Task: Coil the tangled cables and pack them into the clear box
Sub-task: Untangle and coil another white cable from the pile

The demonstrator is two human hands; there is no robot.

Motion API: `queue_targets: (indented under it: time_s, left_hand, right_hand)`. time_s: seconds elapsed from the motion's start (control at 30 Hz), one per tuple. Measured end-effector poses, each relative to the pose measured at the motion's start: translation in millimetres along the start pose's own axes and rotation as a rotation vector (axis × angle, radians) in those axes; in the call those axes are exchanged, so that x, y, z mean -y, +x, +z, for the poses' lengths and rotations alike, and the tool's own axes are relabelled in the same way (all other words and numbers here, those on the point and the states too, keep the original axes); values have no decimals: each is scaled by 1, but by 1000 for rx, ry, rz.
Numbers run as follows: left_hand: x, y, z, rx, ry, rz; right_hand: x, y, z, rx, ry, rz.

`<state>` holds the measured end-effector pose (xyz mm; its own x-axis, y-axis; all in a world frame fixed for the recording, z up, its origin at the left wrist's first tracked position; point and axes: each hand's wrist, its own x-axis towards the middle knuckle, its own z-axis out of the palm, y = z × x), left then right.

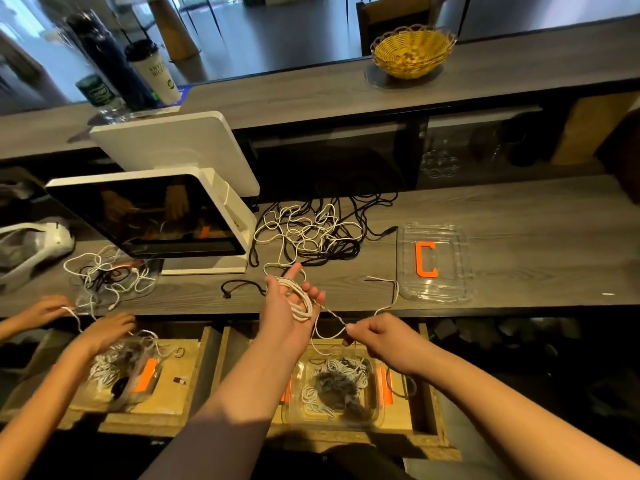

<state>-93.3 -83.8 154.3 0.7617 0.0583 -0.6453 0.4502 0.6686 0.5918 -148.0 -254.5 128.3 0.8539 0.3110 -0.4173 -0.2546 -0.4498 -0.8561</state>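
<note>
My left hand [285,311] is raised palm up over the counter's front edge, with a white cable [300,298] wound in several loops around its fingers. My right hand [377,332] pinches the same cable's free length, which runs up to its loose end by the lid. A tangle of white and black cables [311,233] lies on the grey counter behind my hands. Below, in an open drawer, a clear box [375,415] holds several coiled cables. A clear lid with an orange C [426,259] lies on the counter to the right.
A white point-of-sale screen [152,216] stands at left. Another person's hands [104,332] work a second cable tangle [107,277] and box [133,372] at far left. A yellow basket [412,51], a cup and bottles sit on the upper ledge.
</note>
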Motion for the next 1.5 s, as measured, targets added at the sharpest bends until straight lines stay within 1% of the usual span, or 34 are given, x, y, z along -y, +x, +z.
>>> queue_targets:
  time_s: [0.1, 0.17, 0.23, 0.3, 0.37, 0.47, 0.5, 0.57, 0.63, 0.7, 0.77, 0.83, 0.9, 0.97, 1.0, 1.03, 1.1, 1.13, 1.2, 1.37, 1.43, 1.5]
  left_hand:
    - [2, 9, -4, -26, 17, 49]
    - [5, 15, -9, -52, 115, 112]
    - [10, 19, -13, -85, 289, 186]
    - [14, 21, -16, -112, 529, 268]
    - [16, 22, -19, -122, 770, 360]
    - [24, 16, -16, -44, 989, 430]
    - [29, 15, -14, 5, 1036, 429]
    - [34, 13, -9, 114, 1113, 360]
    - [33, 9, -6, 211, 1170, 202]
    - [33, 4, -6, 274, 1241, 24]
    - [36, -3, -5, 333, 1224, -121]
    - [40, -11, -3, 397, 1154, -242]
    - [44, -17, -3, 498, 1064, -327]
    - [44, -21, -4, 565, 954, -379]
    - [43, -23, -4, 587, 944, -367]
    - [42, -24, -3, 621, 986, -319]
    - [40, -32, 1, 735, 1160, -177]
    - [39, -34, 3, 763, 1229, -117]
    - [41, -35, 4, 716, 1286, -37]
    - [40, -36, 6, 488, 1159, 162]
    - [42, -33, 4, 391, 1099, 181]
    - [44, -34, 2, 348, 1010, 161]
  right_hand:
    - [-1, -6, 1, 67, -63, 2]
    - [2, -11, 2, 89, -88, -49]
    - [6, -16, -4, 85, -49, -101]
    - [11, -19, -13, 71, 5, -140]
    - [16, -20, -19, 57, 3, -171]
    - [19, -21, -21, 57, -23, -211]
    - [19, -22, -21, 45, -38, -234]
    - [20, -23, -25, 5, -69, -290]
    - [26, -24, -30, -17, -123, -345]
    - [31, -23, -34, -19, -197, -391]
    - [33, -21, -39, -48, -248, -410]
    - [32, -20, -46, -118, -252, -392]
    - [29, -19, -53, -200, -228, -372]
    - [26, -18, -57, -280, -227, -359]
    - [24, -17, -60, -315, -232, -352]
    - [23, -16, -62, -344, -231, -341]
    - [19, -17, -65, -373, -195, -307]
    - [16, -18, -66, -375, -169, -290]
    - [11, -18, -68, -356, -132, -258]
    - [3, -15, -72, -225, -37, -224]
    - [-1, -15, -68, -175, 25, -207]
    - [-5, -16, -64, -148, 77, -189]
